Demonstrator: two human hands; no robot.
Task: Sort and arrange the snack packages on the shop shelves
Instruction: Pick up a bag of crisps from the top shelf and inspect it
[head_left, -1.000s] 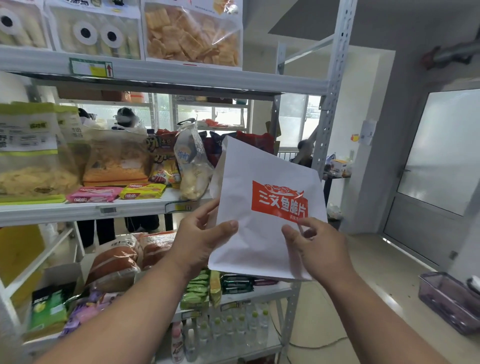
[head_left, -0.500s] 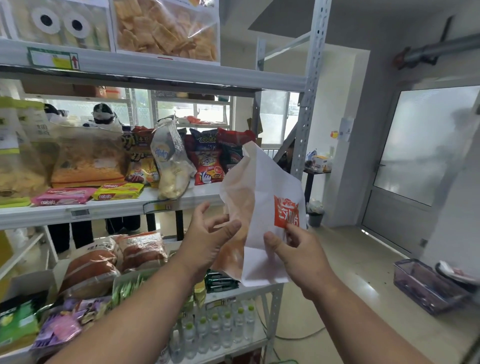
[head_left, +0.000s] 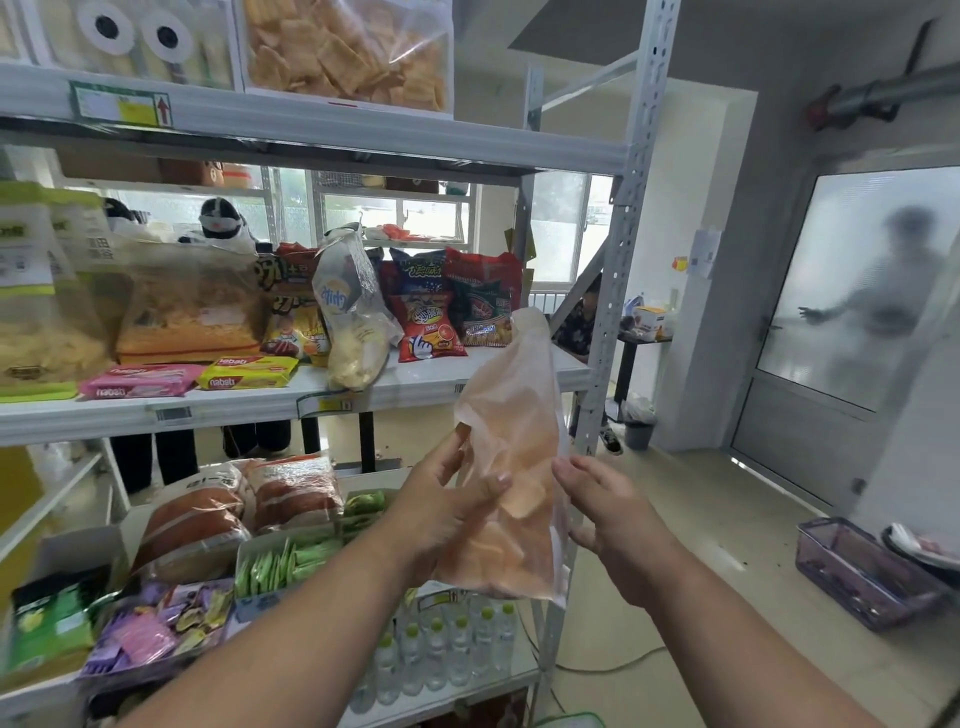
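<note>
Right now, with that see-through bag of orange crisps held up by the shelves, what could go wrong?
1. The left hand alone has a grip on the bag of orange crisps; the right hand is open beside it, so the bag may slip.
2. A hard squeeze could crush the crisps.
3. On the middle shelf, the clear chip bag leans and could topple if bumped.

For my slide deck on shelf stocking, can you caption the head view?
Left hand holds a translucent bag of orange crisps upright beside the middle shelf; right hand open alongside.
</note>
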